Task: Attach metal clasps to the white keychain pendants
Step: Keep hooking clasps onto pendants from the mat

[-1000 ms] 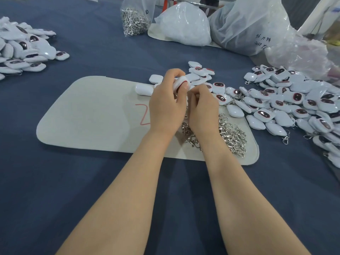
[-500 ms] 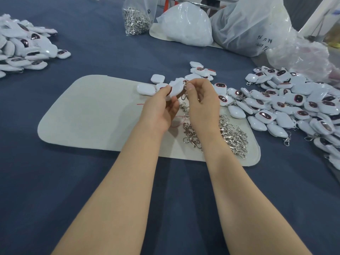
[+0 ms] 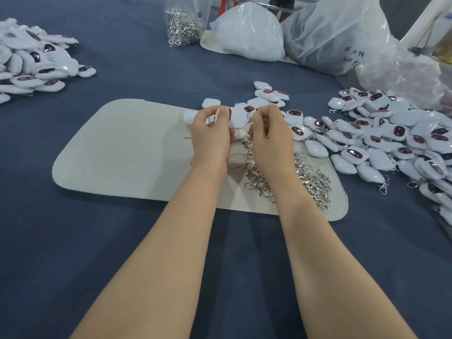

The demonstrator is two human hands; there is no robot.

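My left hand (image 3: 211, 135) grips a white keychain pendant (image 3: 238, 116) with a dark oval face, held above the pale mat (image 3: 127, 152). Right beside it my right hand (image 3: 270, 138) pinches a metal clasp (image 3: 245, 142) at the pendant's edge; the clasp hangs down between the two hands. Under my right wrist a loose heap of metal clasps (image 3: 308, 179) lies on the mat. Several more white pendants (image 3: 381, 138) are piled to the right, and a few lie just beyond my fingers.
A second pile of pendants (image 3: 31, 62) lies at the far left on the blue cloth. A clear bag of clasps (image 3: 183, 23) and several white plastic bags (image 3: 249, 35) stand at the back. A red rubber band (image 3: 237, 160) lies on the mat.
Both hands have stayed together over the mat's far edge. The left hand rolled back and then over the pendant again, and the clasp now dangles between the hands.
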